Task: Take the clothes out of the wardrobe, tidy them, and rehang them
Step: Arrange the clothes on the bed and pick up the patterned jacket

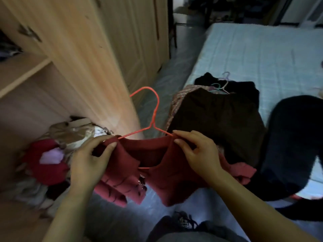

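A dark red garment [162, 182] hangs on a thin red hanger [154, 112] in front of me, hook pointing up. My left hand [89, 161] grips the garment's left shoulder over the hanger arm. My right hand [197, 151] pinches the right shoulder at the other hanger arm. The light wooden wardrobe [83, 55] stands open at the left, with a heap of crumpled clothes [47, 159] on its bottom shelf.
A bed with a pale blue sheet [262, 53] fills the right. On its near corner lie dark brown and black garments [220, 117] with pale hangers [222, 84]. A black fuzzy garment [295, 145] drapes over the bed's edge. A narrow strip of floor runs between wardrobe and bed.
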Motion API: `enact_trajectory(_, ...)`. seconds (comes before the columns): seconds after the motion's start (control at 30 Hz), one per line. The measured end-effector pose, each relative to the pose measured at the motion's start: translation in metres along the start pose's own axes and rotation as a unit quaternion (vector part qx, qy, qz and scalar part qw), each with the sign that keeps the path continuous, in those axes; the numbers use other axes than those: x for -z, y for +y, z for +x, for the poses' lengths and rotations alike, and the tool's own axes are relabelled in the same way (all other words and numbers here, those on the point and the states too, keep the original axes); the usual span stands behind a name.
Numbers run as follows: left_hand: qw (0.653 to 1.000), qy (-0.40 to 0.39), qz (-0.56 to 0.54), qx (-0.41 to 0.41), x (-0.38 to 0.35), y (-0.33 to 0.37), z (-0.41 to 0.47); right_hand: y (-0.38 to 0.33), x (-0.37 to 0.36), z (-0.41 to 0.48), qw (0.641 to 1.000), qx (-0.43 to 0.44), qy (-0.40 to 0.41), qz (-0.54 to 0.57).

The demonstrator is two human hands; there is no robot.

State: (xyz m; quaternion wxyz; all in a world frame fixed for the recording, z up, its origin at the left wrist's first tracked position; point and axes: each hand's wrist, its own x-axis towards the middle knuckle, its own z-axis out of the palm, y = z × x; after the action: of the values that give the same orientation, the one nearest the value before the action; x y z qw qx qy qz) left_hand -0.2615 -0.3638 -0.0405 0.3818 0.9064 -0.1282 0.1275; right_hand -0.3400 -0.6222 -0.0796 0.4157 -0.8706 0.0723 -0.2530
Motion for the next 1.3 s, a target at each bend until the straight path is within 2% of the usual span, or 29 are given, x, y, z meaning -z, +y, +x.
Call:
enact_trajectory(0.13, 0.999, 0.007, 0.042, -0.008, 0.02, -0.014, -0.014, -0.01, -0.017, -0.017, 0.999, 0.001, -0.017, 0.032)
enact_trajectory(0.27, 0.999, -0.019, 0.02, -0.026, 0.013, -0.006, -0.02, -0.002, -0.001, -0.038, 0.999, -0.011, 0.007, 0.033)
enact_trajectory(0.4, 0.994, -0.074, -0.017, -0.079, -0.021, 0.027, -0.026, 0.017, 0.045, -0.065, 0.998, -0.042, 0.048, 0.019)
enact_trajectory(0.57, 0.972, -0.188, -0.072, -0.121, -0.094, 0.098, -0.054, 0.048, 0.135, -0.124, 0.985, -0.114, 0.128, -0.032)
enact_trajectory(0.73, 0.92, -0.332, -0.122, -0.168, -0.173, 0.197, -0.112, 0.073, 0.242, -0.213, 0.942, -0.215, 0.235, -0.109)
enact_trajectory(0.87, 0.869, -0.401, -0.148, -0.248, -0.227, 0.284, -0.162, 0.087, 0.32, -0.278, 0.893, -0.252, 0.326, -0.181)
enact_trajectory(1.07, 0.828, -0.415, -0.203, -0.319, -0.297, 0.4, -0.221, 0.126, 0.433, -0.325, 0.821, -0.253, 0.437, -0.266)
enact_trajectory(1.3, 0.784, -0.414, -0.252, -0.388, -0.401, 0.553, -0.265, 0.193, 0.584, -0.342, 0.754, -0.23, 0.503, -0.354)
